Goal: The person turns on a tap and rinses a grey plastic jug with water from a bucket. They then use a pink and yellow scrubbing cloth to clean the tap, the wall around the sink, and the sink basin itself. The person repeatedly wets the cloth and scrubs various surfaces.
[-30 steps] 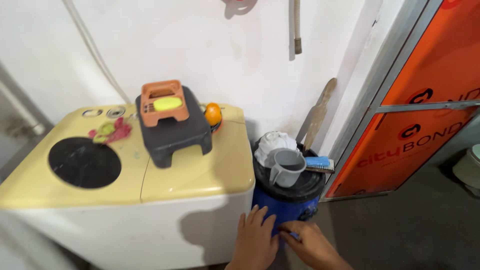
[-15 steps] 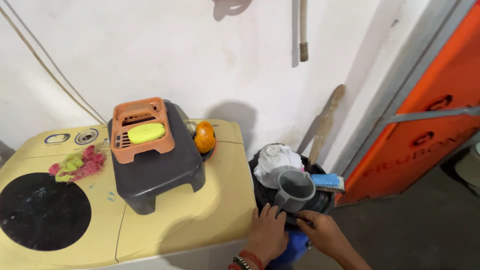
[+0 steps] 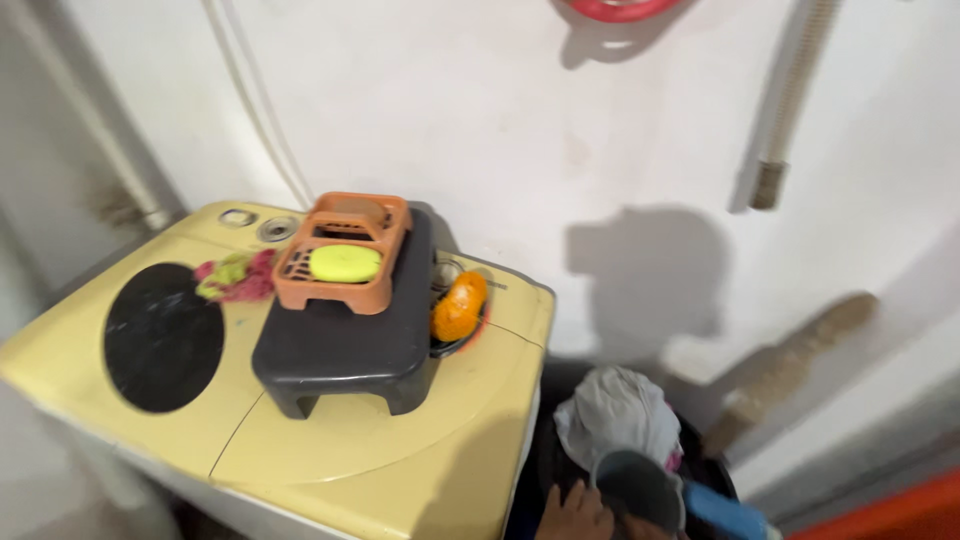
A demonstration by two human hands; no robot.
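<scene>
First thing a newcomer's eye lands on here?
Probably the dark grey stool standing on the yellow washing machine, topped by an orange soap tray with a yellow-green soap bar. At the bottom right, one hand touches a black bin beside a grey jug and white cloth; which hand is unclear.

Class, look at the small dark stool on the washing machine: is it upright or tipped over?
Upright: the stool stands on its legs, its flat top carrying the orange soap tray.

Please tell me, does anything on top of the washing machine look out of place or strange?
Yes. A dark plastic stool stands on the yellow washing machine, with an orange soap tray holding a green soap bar on it. An orange fruit-like thing leans beside the stool, and a pink-green scrubber lies loose.
</scene>
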